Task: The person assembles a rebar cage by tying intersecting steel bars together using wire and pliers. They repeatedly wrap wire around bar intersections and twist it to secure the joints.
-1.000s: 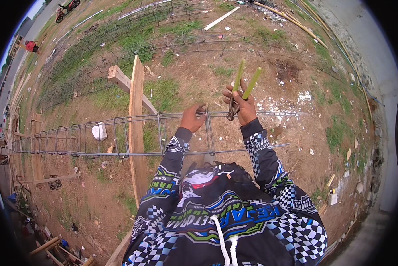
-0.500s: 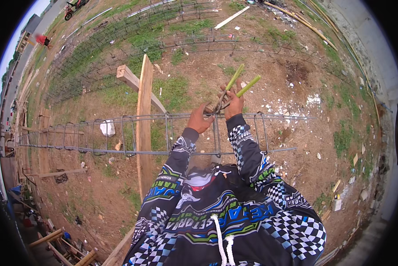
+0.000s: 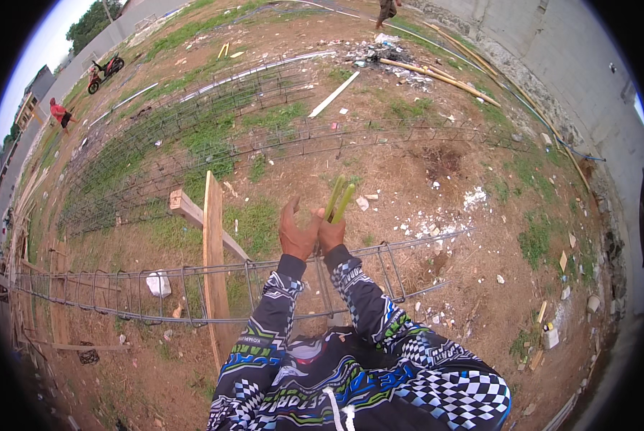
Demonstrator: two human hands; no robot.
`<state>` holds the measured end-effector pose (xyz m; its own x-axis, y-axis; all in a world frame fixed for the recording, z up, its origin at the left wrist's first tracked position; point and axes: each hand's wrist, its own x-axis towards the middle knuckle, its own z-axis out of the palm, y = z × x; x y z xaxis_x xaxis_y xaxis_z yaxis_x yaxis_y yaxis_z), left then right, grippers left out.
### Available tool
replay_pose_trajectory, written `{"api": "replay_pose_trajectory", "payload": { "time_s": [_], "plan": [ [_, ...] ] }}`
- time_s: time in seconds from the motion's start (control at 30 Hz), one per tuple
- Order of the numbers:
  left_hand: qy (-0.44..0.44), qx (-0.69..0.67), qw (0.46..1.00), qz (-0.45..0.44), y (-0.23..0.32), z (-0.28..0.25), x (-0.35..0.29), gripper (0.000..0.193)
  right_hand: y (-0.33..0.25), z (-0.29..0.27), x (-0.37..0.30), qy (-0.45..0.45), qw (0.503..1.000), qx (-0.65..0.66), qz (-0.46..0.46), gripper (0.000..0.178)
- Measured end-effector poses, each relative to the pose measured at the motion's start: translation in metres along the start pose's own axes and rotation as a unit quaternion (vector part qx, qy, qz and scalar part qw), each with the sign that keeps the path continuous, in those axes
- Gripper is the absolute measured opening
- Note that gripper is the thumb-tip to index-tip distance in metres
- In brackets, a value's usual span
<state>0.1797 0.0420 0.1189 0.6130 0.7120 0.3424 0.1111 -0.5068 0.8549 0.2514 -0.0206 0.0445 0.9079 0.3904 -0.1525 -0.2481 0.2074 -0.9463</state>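
My right hand (image 3: 331, 234) grips a pair of pincers by its green handles (image 3: 341, 203), which point away from me and lie close together. The pincers' jaws are hidden behind my hands. Right beside it is my left hand (image 3: 296, 228), fingers stretched out and thumb apart, with no object visible in it. Both hands are at the far side of a long steel rebar cage (image 3: 250, 289), whose bars run left to right below my wrists. Square stirrups ring the bars at intervals. Whether a tie wire is at the joint cannot be made out.
An upright wooden plank (image 3: 214, 248) and a slanted timber (image 3: 193, 214) stand against the cage on the left. More rebar cages (image 3: 193, 154) lie on the grass beyond. Bamboo poles (image 3: 444, 80) lie near the concrete wall (image 3: 552, 65). Two people walk far off, near a parked motorbike (image 3: 106, 72).
My view has tilted up, so the cage and hands appear lower. The pincers' handles have come closer together, and my hands are nearer each other.
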Motion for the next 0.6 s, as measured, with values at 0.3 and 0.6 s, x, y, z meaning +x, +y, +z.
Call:
{"api": "replay_pose_trajectory", "payload": {
  "time_s": [0.3, 0.6],
  "plan": [
    [-0.06, -0.044, 0.99, -0.123, 0.02, 0.049, 0.048, 0.044, -0.014, 0.008, -0.065, -0.041, 0.975, -0.108, -0.192, 0.039],
    [-0.274, -0.168, 0.947, -0.006, 0.045, 0.001, 0.044, 0.029, -0.01, -0.008, -0.004, -0.31, 0.944, -0.113, 0.006, 0.041]
  ]
}}
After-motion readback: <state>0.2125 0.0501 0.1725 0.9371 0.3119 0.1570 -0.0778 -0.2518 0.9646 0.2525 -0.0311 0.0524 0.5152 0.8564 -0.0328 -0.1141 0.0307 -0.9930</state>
